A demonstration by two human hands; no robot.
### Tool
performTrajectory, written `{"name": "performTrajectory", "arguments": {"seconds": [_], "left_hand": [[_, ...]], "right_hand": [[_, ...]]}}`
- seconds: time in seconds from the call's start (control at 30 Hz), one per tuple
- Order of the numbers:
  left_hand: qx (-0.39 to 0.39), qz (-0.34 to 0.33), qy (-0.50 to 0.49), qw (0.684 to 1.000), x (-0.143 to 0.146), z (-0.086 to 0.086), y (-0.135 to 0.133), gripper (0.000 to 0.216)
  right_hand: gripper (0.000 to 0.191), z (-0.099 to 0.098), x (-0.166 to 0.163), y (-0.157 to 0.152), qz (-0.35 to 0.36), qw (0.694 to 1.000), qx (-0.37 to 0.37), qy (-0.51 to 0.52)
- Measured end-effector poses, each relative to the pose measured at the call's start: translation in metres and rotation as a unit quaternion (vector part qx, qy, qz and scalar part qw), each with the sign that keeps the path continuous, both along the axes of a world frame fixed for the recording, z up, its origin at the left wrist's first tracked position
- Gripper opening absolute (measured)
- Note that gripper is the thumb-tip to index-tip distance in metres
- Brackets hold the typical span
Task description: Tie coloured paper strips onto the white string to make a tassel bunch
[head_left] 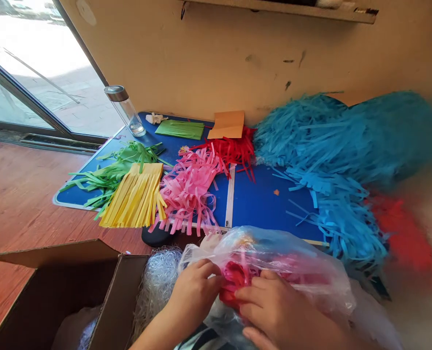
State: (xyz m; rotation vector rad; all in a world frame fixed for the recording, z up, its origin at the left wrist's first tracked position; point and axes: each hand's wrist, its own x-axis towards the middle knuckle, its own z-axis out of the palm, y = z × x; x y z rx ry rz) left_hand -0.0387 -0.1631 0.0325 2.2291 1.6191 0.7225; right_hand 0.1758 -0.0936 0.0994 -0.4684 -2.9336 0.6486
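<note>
A clear plastic bag lies at the front, with pink and red paper strips bunched inside it. My left hand is closed at the bag's left side, thumb and finger pinching its edge beside the strips. From the right, my right hand reaches to the bag's mouth, its curled fingers against the red and pink strips. Its palm hides part of the bunch. Beyond the bag, a pink fringe and a yellow fringe lie on the blue table.
Blue fringe is heaped on the right. Green fringe, red fringe, a folded green piece, an orange sheet and a glass bottle also occupy the table. An open cardboard box stands at the front left beside silvery shredded filler.
</note>
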Motion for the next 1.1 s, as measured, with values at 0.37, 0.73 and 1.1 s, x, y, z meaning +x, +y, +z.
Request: {"name": "performTrajectory", "arguments": {"seconds": [0.37,0.73,1.1], "left_hand": [[0.158,-0.146,-0.070,0.974,0.028,0.035,0.013,0.022],[0.068,-0.128,-0.120,0.982,0.054,0.089,0.025,0.010],[0.117,-0.131,-0.055,0.983,0.055,0.089,0.035,0.023]], "right_hand": [[0.030,0.004,0.010,0.001,-0.087,0.979,0.068,0.170],[0.016,0.064,0.046,0.001,-0.156,0.976,0.056,0.139],[0.013,0.082,0.076,-0.008,-0.189,0.962,0.058,0.188]]}}
